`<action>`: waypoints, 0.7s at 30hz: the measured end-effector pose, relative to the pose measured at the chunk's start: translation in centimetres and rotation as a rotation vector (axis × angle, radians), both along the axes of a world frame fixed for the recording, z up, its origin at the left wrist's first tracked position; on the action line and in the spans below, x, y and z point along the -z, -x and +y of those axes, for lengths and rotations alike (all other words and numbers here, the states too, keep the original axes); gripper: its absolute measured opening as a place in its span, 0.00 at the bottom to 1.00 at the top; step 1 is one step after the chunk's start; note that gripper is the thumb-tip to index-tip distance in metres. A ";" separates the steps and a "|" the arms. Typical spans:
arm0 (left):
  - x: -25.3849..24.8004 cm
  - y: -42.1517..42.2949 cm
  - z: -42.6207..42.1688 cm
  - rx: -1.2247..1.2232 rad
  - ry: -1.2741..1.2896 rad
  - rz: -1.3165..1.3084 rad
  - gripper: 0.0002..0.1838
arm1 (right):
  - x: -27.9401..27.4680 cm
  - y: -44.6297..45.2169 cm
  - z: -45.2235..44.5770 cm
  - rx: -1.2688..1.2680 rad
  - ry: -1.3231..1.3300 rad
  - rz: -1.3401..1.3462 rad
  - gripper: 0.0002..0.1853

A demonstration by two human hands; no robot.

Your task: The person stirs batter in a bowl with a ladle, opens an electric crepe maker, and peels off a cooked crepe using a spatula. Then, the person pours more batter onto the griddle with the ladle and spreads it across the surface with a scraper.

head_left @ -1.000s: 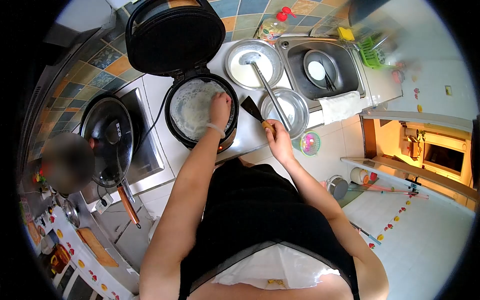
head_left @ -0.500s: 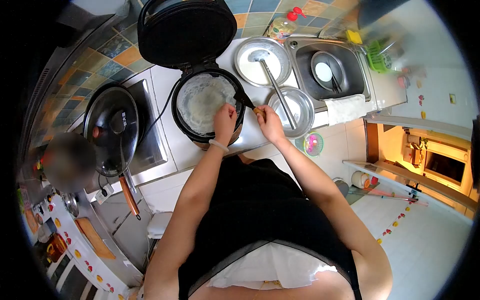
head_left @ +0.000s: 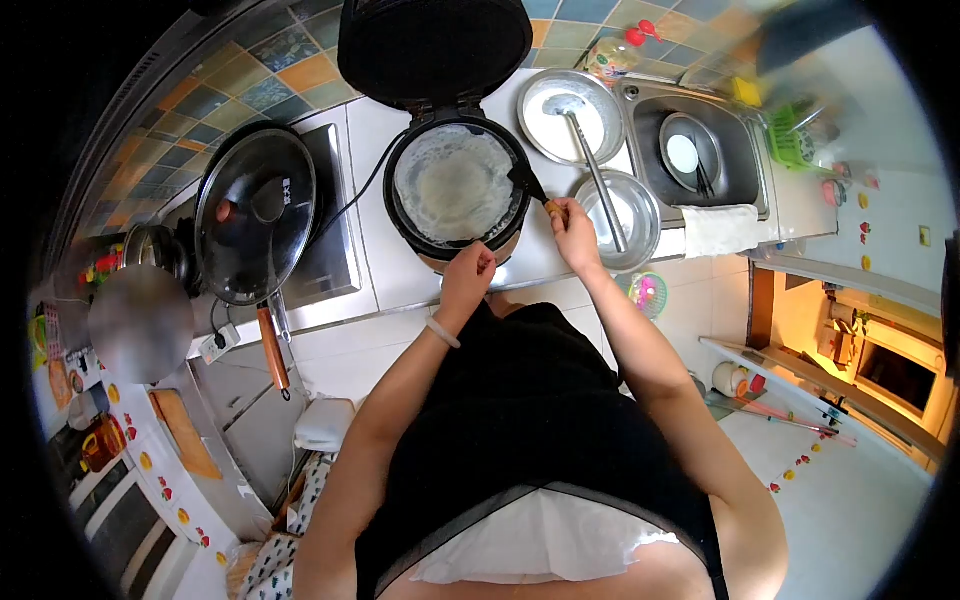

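A thin pale pancake [head_left: 455,185] lies in the round electric griddle [head_left: 408,228], whose black lid [head_left: 435,50] stands raised behind it. In my right hand [head_left: 574,238] is the handle of a dark spatula [head_left: 526,183]; its blade rests over the griddle's right rim, by the pancake's edge. My left hand [head_left: 468,280] hovers just off the griddle's front rim, fingers curled in and nothing visible in them. Beside my right hand stands a metal bowl [head_left: 643,237] with a ladle's handle [head_left: 600,190] across it. The ladle's head sits in another bowl [head_left: 540,140] of white batter.
To the right is a sink [head_left: 740,195] with a pan [head_left: 690,140], a white dish and chopsticks; a white cloth [head_left: 722,230] hangs at its front. At left a lidded wok [head_left: 250,235] sits on the stove, handle jutting forward. A cord [head_left: 365,200] runs between wok and griddle.
My left hand has drawn back from the pancake's edge to in front of the griddle. My right hand keeps the spatula at the right rim. The whole view has shifted.
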State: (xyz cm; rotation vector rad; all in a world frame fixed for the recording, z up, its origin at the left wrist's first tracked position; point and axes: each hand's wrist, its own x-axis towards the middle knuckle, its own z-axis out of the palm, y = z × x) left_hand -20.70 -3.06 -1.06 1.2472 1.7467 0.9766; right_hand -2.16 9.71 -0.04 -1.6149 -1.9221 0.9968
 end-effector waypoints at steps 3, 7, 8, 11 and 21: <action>-0.7 0.5 -1.0 -0.076 0.022 -0.127 0.05 | -0.4 0.2 -0.6 0.025 -0.010 0.040 0.13; -1.9 1.4 -1.5 -0.149 0.005 -0.286 0.05 | -0.6 -0.3 -2.4 0.038 -0.019 0.160 0.12; -2.3 1.6 -1.6 -0.147 -0.012 -0.309 0.06 | -0.1 -0.7 -2.9 0.081 0.122 0.265 0.12; -1.7 1.6 -2.1 -0.067 -0.037 -0.365 0.06 | -2.3 -0.5 -5.3 0.218 0.505 0.572 0.13; -5.8 -1.5 -2.3 0.125 0.031 -0.961 0.08 | -4.9 0.2 -12.1 0.204 0.897 1.140 0.08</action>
